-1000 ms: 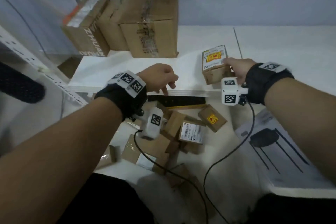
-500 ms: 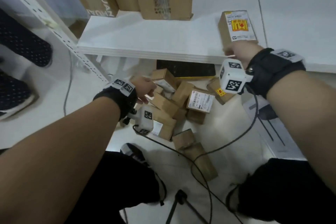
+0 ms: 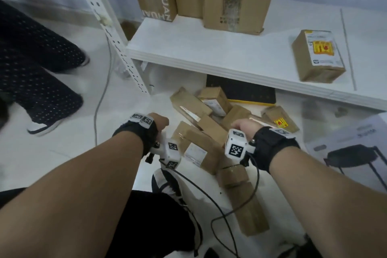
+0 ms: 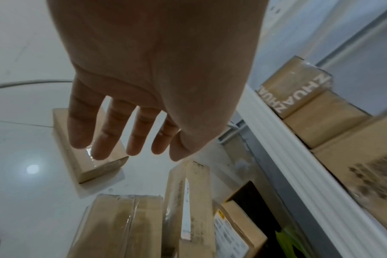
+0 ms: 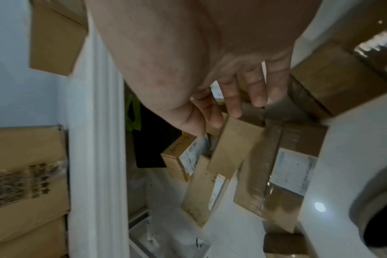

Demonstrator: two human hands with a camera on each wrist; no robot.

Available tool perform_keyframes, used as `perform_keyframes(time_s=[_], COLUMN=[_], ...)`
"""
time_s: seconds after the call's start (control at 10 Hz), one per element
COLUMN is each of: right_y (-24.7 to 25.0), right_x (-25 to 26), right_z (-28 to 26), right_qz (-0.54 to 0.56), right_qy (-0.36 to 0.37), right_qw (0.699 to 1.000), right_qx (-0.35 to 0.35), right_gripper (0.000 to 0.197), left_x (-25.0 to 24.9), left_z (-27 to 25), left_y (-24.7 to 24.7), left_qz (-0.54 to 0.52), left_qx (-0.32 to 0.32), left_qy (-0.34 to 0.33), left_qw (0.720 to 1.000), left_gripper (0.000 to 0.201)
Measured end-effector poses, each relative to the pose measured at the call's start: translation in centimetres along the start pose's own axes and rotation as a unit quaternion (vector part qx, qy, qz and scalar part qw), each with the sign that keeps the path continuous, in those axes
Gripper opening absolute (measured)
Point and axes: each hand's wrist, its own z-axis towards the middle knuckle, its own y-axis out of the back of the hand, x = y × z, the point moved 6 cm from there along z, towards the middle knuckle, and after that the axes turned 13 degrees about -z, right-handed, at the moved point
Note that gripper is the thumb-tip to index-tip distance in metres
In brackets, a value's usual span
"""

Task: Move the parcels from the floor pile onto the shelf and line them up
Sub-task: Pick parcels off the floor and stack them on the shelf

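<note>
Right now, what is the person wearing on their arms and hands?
Bare forearms and hands. Each wrist has a black wrist strap carrying flat white marker tags and a white camera block printed with black square codes. Thin black cables trail from both blocks.

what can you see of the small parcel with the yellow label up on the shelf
The small parcel is a brown cardboard box, sealed, with a white shipping label on its top face that carries a yellow panel with red marks; the print is too blurred to read. It lies flat on the white shelf near the front edge, turned slightly askew to that edge. It stands alone, well to the right of the three big cartons at the back. Neither hand touches it.
</note>
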Motion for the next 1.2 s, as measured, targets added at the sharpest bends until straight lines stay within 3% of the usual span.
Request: perform_keyframes(time_s=[0.1, 0.2, 0.4, 0.5, 0.6, 0.7, 0.8, 0.9, 1.1, 1.2], right_y=[-2.8, -6.2, -6.1, -4.9, -3.6, -3.4, -3.4, -3.5, -0.8, 0.8], right_x=[0.5, 0.5, -0.3, -1.2, -2.2, -2.9, -2.8, -3.0, -3.2, -3.5], right_z=[1.8, 4.3, 7.7, 8.4, 9.2, 10.3, 11.4, 12.0, 11.1, 9.3], right_qz=[0.001, 0.061, 0.080, 0.126, 0.131, 0.137, 0.128, 0.146, 0.109, 0.074], right_qy=[-0.005, -0.003, -0.020, -0.042, -0.050, -0.054, -0.049, -0.046, -0.053, -0.062], right_qw=[0.999, 0.995, 0.995, 0.990, 0.990, 0.989, 0.990, 0.988, 0.992, 0.995], right_qx=[0.035, 0.082, 0.052, 0.044, 0.021, 0.025, 0.026, 0.030, -0.015, -0.030], right_gripper=[0.025, 0.028, 0.028, 0.036, 0.037, 0.025, 0.026, 0.027, 0.029, 0.023], left_x=[1.3, 2.1, 0.8, 0.6, 0.7, 1.2, 1.2, 0.6, -0.9, -2.5], left_z=[2.0, 4.6, 9.1, 9.9, 9.6, 9.3, 8.9, 8.3, 6.8, 5.4], left_y=[0.5, -1.1, -4.2, -7.0, -10.3, -12.1, -12.8, -13.2, -12.3, -10.8], left_qz=[-0.028, -0.015, 0.159, 0.364, 0.535, 0.596, 0.613, 0.620, 0.606, 0.586], left_qx=[0.010, 0.019, 0.050, 0.081, 0.112, 0.114, 0.090, 0.063, 0.112, 0.139], left_qy=[0.046, 0.043, -0.032, -0.147, -0.248, -0.271, -0.290, -0.323, -0.332, -0.305], left_qw=[0.999, 0.999, 0.986, 0.916, 0.800, 0.747, 0.729, 0.712, 0.714, 0.738], left_gripper=[0.032, 0.035, 0.061, 0.081, 0.099, 0.123, 0.127, 0.114, 0.130, 0.134])
